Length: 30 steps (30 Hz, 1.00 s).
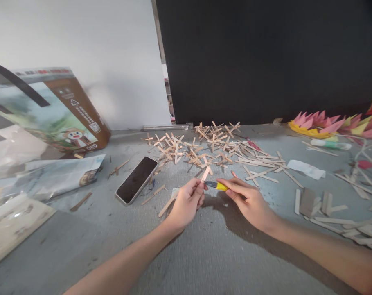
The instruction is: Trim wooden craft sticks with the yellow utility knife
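My left hand (188,201) pinches a wooden craft stick (206,173), which points up and away from me. My right hand (249,200) is closed around a yellow utility knife (221,186). The knife's dark tip reaches the stick just beside my left fingertips; whether it is cutting into the wood I cannot tell. Behind both hands spreads a heap of crossed craft sticks (176,148), joined into star shapes. Loose craft sticks (259,159) lie to the right of that heap, and another craft stick (168,203) rests beside my left hand.
A phone (137,180) lies left of my hands on the grey table (186,262). Further left stand a printed bag (72,114) and plastic packets (59,176). On the right are a pink and yellow paper crown (316,124), a glue stick (330,144), white paper (306,169) and more sticks (334,221).
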Each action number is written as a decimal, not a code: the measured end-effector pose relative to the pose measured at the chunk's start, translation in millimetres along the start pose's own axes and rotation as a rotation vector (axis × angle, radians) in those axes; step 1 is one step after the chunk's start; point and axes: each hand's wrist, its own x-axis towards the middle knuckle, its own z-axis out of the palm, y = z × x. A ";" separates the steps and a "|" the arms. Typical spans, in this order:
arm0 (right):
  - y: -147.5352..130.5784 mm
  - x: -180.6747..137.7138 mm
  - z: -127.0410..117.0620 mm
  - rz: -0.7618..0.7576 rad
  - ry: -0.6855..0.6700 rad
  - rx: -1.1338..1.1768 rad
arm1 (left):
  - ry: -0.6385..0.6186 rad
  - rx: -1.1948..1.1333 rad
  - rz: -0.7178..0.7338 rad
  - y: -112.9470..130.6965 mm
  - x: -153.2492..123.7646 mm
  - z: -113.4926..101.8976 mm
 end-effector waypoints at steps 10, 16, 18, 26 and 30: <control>-13.5 3.6 -8.1 0.029 -0.100 -0.286 | 0.275 -0.123 0.013 -8.3 7.7 -4.7; -13.3 21.7 -42.8 -0.050 -0.222 -0.392 | 0.279 -0.059 0.015 -6.5 7.6 -2.5; -2.5 30.7 -65.2 -0.056 -0.204 -0.496 | 0.265 -0.053 0.002 -3.7 6.3 -1.1; 62.0 53.4 -99.2 0.209 -0.383 -0.653 | 0.190 0.019 -0.030 4.8 1.6 1.9; 49.1 56.5 -95.4 0.205 -0.329 -0.632 | 0.138 0.010 0.015 0.0 0.9 2.8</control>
